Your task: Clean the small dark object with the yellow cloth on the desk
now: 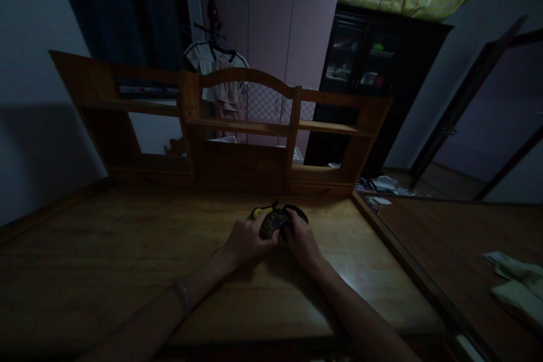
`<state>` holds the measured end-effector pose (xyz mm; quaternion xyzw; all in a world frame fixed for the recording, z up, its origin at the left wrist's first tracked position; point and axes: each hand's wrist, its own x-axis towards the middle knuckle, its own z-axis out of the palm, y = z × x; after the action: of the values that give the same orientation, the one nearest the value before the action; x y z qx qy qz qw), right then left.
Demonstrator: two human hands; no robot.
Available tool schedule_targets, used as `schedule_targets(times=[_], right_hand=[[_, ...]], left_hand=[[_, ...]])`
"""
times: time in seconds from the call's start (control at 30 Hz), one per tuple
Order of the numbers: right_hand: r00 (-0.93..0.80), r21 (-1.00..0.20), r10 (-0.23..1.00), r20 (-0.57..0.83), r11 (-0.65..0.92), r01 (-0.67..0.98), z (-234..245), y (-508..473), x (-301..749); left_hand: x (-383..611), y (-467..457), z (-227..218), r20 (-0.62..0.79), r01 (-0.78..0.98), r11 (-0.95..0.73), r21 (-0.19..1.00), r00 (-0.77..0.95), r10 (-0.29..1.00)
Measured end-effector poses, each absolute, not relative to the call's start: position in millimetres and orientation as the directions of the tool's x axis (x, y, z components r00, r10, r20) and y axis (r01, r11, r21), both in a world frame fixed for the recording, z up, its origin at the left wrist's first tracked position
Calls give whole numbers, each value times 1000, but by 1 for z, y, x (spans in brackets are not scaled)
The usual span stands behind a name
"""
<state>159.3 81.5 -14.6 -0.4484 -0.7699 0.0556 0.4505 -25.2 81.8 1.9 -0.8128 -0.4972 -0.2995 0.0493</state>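
Note:
The room is dim. My left hand (248,240) and my right hand (300,239) meet over a small dark object with yellow parts (272,220) on a wooden desk (127,249). Fingers of both hands curl around the object, one hand on each side. A black rounded part of it shows past my right fingers. I cannot make out what the object is. A thin bracelet sits on my left wrist.
A wooden shelf unit (237,124) stands along the desk's back edge. Behind it are a pink wardrobe (280,39) and a dark glass cabinet (369,68) with bundles on top. A second brown surface (458,249) at right holds folded cloth (520,288).

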Motion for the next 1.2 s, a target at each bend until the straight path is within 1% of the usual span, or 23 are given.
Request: schedule_targets(times=[0.27, 0.4, 0.6, 0.83, 1.03, 1.2], right_hand=[[-248, -489, 706, 663, 660, 571, -14, 80, 156], [-236, -473, 696, 678, 659, 585, -14, 81, 157], [-194, -451, 692, 696, 631, 632, -18, 81, 160], [-237, -390, 674, 700, 638, 664, -17, 81, 163], [-287, -326, 669, 686, 635, 701, -15, 79, 164], [-298, -318, 673, 677, 633, 706, -17, 80, 163]], left_hand=[[-27, 87, -3, 523, 831, -533, 157, 388, 759], [-28, 88, -5, 519, 835, -535, 128, 403, 754], [-30, 88, -11, 567, 818, -568, 96, 424, 706], [-30, 85, -12, 588, 805, -589, 64, 446, 674], [-32, 86, -11, 599, 774, -628, 82, 465, 652], [-31, 88, -6, 537, 792, -592, 150, 437, 721]])
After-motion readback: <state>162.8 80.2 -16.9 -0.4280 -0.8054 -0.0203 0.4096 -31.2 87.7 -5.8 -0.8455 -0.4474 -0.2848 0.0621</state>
